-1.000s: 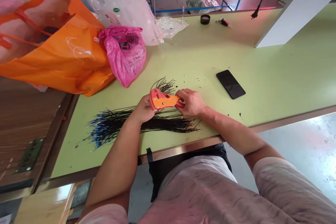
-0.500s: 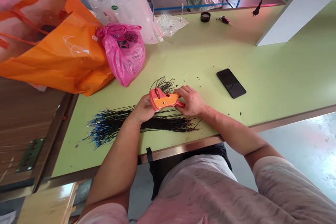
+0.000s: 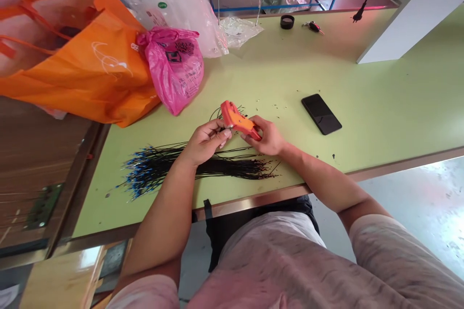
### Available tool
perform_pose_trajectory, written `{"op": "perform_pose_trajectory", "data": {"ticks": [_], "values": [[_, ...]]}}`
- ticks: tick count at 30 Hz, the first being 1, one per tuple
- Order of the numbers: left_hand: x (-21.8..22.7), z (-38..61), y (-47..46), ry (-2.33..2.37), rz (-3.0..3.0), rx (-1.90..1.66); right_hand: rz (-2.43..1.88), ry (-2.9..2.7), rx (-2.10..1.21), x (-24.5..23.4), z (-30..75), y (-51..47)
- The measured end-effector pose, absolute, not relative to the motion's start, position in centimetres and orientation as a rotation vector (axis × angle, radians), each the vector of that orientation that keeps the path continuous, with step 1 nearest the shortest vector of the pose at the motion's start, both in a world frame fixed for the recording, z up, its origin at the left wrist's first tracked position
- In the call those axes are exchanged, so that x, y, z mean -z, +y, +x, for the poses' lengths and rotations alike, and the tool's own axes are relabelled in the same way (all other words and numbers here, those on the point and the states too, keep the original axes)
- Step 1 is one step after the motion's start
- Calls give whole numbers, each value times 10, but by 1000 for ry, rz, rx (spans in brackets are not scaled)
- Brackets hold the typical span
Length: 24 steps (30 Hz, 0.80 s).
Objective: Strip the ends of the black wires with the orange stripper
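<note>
An orange wire stripper (image 3: 238,119) is tilted up over the green table (image 3: 384,106), its red handle in my right hand (image 3: 264,136). My left hand (image 3: 206,142) is beside its jaws, with the fingertips pinched together against them. Anything between those fingertips is too small to tell. Under my left wrist lies a long bundle of black wires (image 3: 203,166) with blue ends (image 3: 143,171) to the left. A smaller tuft of black wire ends (image 3: 219,114) pokes out just behind the stripper.
A black smartphone (image 3: 321,114) lies to the right, with small scraps scattered nearby. A pink plastic bag (image 3: 176,70), an orange tote bag (image 3: 83,65) and a clear plastic bag (image 3: 181,14) crowd the far left. A round black cap (image 3: 287,21) and a key fob (image 3: 313,27) sit near the back edge.
The stripper has risen and tilted, its jaws now pointing up and left. My left hand has come off its body, and its fingertips now pinch at the jaws.
</note>
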<state>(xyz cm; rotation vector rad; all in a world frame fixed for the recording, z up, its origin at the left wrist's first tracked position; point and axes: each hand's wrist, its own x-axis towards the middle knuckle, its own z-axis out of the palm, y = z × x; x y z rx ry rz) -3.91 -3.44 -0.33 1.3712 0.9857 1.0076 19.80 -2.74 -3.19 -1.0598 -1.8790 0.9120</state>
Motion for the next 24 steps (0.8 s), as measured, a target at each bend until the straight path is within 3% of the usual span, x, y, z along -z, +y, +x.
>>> {"op": "perform_pose_trajectory", "data": {"ticks": [10,16,24], "values": [[5,-32,-28,1048,1197,-1327,-855,-1318,-1640,18,212,-13],[6,-37,-21,1091,1071,-1590,-801,-1260,-1920,9,223,-9],[11,-40,-20,1194,1206,-1634,-552,-1298,-2221,6,229,-13]]}}
